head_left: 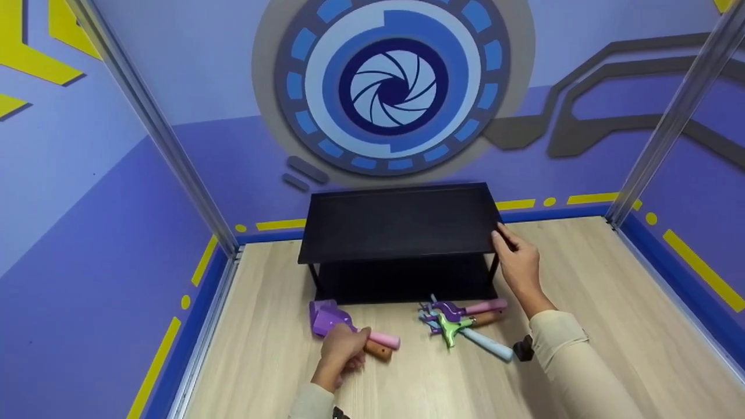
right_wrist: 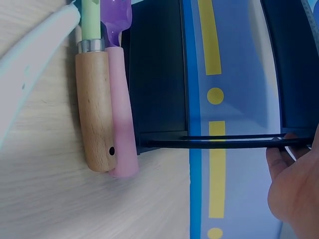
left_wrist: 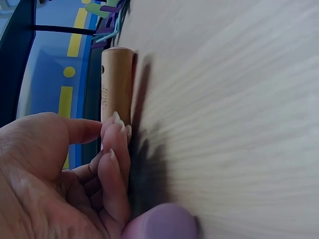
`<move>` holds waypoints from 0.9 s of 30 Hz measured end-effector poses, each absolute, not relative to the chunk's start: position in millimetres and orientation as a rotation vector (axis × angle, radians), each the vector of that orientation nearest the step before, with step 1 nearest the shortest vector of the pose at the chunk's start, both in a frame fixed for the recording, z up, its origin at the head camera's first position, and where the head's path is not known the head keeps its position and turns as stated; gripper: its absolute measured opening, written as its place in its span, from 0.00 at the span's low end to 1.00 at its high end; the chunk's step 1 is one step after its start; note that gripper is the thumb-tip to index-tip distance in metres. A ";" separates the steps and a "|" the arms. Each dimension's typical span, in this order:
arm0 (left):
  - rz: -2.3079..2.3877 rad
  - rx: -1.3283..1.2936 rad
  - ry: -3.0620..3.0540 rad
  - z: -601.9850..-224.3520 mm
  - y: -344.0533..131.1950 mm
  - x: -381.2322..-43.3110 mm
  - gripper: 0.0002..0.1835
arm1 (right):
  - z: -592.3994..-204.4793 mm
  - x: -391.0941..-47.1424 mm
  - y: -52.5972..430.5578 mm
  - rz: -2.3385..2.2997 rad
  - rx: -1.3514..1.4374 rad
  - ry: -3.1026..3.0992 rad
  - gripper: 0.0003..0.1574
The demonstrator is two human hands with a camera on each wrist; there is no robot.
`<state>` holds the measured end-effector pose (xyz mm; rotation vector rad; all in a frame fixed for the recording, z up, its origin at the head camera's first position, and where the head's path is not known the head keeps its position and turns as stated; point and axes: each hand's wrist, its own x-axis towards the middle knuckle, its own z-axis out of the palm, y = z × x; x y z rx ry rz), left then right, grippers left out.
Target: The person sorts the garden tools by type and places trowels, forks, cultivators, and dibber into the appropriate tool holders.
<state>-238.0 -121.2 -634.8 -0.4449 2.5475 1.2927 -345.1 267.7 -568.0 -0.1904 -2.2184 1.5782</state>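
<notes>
A black two-tier rack point(head_left: 401, 221) stands at the back of the wood-grain table. My right hand point(head_left: 520, 265) grips the right side of its top shelf, close to the thin side posts point(right_wrist: 224, 143). At the front left lie small toy garden shovels with purple scoops point(head_left: 329, 320). My left hand point(head_left: 343, 346) is over them and pinches a brown wooden handle point(left_wrist: 117, 84) between thumb and fingers. A pink handle point(head_left: 385, 340) lies just behind the brown one. In the left wrist view a rounded pinkish-purple end point(left_wrist: 167, 224) shows below the fingers.
Before the rack's right front lies a pile of small hand rakes with a green head point(head_left: 451, 329), a purple head point(head_left: 448, 308), a light blue handle point(head_left: 489, 344), a pink handle point(right_wrist: 122, 109) and a wooden handle point(right_wrist: 94, 109). Blue patterned walls point(head_left: 233, 163) enclose the table.
</notes>
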 end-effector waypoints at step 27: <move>0.961 -0.425 2.828 -628.5 -112.6 -246.7 0.23 | -568.1 -344.4 266.2 1.605 -0.183 -2.195 0.27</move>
